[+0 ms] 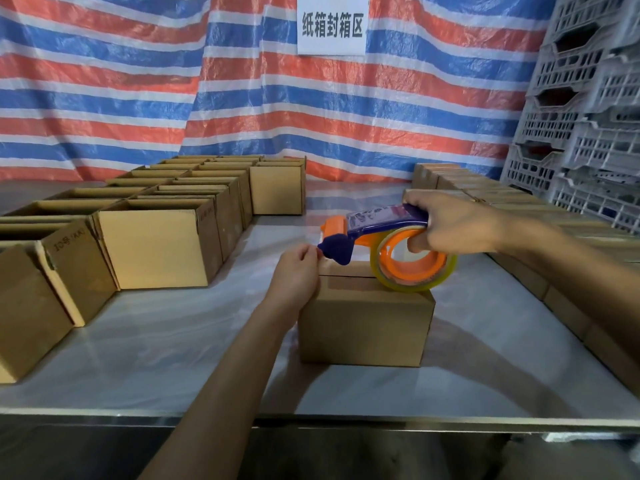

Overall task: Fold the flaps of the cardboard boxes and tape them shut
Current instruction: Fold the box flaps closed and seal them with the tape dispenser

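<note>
A small cardboard box (pixel 367 327) stands in the middle of the table with its top flaps folded down. Above it my right hand (pixel 457 225) grips the handle of a blue and orange tape dispenser (pixel 374 237), whose clear tape roll (pixel 414 263) rests on the box's top. My left hand (pixel 298 271) lies against the box's left top edge, with thumb and fingertips pinching the free tape end at the dispenser's blue nose.
Several open-topped boxes (pixel 159 251) stand in rows on the left. Closed boxes (pixel 450 178) line the right side up to grey plastic crates (pixel 588 133). A striped tarp with a paper sign (pixel 332 26) hangs behind. The table's front edge (pixel 311 419) runs near me.
</note>
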